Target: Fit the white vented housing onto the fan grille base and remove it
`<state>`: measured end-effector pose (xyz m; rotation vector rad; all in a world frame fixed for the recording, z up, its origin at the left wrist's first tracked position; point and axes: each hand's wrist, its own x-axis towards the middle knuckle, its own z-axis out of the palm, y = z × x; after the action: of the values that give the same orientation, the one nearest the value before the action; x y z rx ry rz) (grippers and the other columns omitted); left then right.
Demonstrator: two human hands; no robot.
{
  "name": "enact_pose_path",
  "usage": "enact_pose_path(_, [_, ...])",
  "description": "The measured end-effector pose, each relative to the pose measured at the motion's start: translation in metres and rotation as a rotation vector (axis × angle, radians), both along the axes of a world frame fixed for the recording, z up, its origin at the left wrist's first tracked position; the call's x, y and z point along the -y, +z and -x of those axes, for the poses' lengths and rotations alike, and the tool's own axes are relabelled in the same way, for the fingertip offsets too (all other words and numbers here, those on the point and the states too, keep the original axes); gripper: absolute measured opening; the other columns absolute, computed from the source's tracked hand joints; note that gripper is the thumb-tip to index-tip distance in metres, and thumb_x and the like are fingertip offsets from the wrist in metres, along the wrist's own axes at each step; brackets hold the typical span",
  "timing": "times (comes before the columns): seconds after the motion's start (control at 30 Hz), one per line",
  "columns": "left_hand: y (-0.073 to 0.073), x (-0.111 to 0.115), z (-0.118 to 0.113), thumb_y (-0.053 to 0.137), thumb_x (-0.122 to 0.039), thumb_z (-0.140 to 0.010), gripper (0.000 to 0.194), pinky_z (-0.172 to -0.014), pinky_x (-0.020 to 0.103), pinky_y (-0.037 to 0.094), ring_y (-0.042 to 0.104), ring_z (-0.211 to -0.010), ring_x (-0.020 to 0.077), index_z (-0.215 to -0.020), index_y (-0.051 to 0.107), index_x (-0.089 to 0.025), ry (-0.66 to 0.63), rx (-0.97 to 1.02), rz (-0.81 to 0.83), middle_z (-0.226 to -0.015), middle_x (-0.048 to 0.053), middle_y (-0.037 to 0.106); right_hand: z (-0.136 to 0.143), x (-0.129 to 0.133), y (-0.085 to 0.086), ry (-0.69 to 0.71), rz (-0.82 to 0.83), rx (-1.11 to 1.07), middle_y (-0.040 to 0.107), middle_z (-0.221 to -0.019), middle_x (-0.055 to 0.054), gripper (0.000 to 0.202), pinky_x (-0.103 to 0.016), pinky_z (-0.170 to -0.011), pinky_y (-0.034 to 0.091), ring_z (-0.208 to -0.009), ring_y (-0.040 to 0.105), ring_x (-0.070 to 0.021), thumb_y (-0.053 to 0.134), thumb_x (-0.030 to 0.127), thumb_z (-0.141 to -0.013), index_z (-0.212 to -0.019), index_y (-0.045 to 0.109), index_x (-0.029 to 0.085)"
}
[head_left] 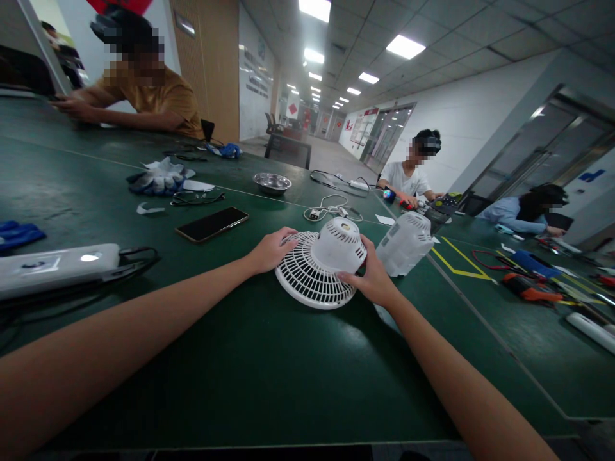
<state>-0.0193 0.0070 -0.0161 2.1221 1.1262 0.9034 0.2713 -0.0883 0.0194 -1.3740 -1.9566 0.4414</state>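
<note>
A white fan head [314, 282] lies on the green table with its slotted guard down and its rounded motor housing up. My left hand [273, 250] grips the guard's left rim, thumb and fingers closed on the edge. Around the right side of the motor housing curls my right hand [372, 274], the thumb in front and the other fingers partly hidden behind. Just beyond that hand stands a white slotted plastic housing [406, 244], close to the fan head.
Left of the fan head lie a black phone [212, 224], gloves [161, 177] and a white power strip [57, 269]. A metal bowl [271, 183] and a white cable [331, 208] sit behind it. Tools, including an orange-black meter [531, 288], lie right. Several people sit around.
</note>
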Motion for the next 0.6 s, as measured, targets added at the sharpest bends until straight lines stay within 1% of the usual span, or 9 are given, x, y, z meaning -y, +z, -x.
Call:
enact_pose_path(0.23, [-0.0022,-0.0013,-0.0009,0.044,-0.053,-0.097,0.054,-0.1,0.041,0.05,0.066,-0.118,0.028,-0.137,0.056,-0.018,0.018,0.007,0.013,-0.135,0.013,0.067,-0.0016,-0.0017,-0.0024,0.005,-0.028,0.009,0.056,-0.144,-0.017,0.104,-0.058,-0.104,0.051,-0.124,0.06,-0.0367,0.083,0.053,-0.074,-0.155,0.023,0.026])
enact_pose_path(0.4, [-0.0052,-0.0044,-0.0005,0.044,-0.051,-0.097,0.051,-0.106,0.042,0.046,0.064,-0.123,0.0277,-0.135,0.057,-0.019,0.022,0.006,-0.018,-0.136,0.011,0.067,-0.0017,-0.0027,-0.0038,-0.001,-0.033,0.013,0.057,-0.142,-0.016,0.103,-0.059,-0.102,0.053,-0.122,0.062,-0.0369,0.083,0.053,-0.075,-0.154,0.023,0.027])
enact_pose_path(0.6, [-0.0038,-0.0032,-0.0001,0.044,-0.052,-0.097,0.053,-0.101,0.04,0.049,0.065,-0.12,0.0271,-0.137,0.056,-0.019,0.017,0.002,-0.002,-0.136,0.012,0.066,-0.0014,-0.0018,-0.0031,-0.001,-0.025,0.012,0.058,-0.142,-0.016,0.103,-0.059,-0.102,0.052,-0.122,0.062,-0.0376,0.083,0.053,-0.074,-0.155,0.023,0.028])
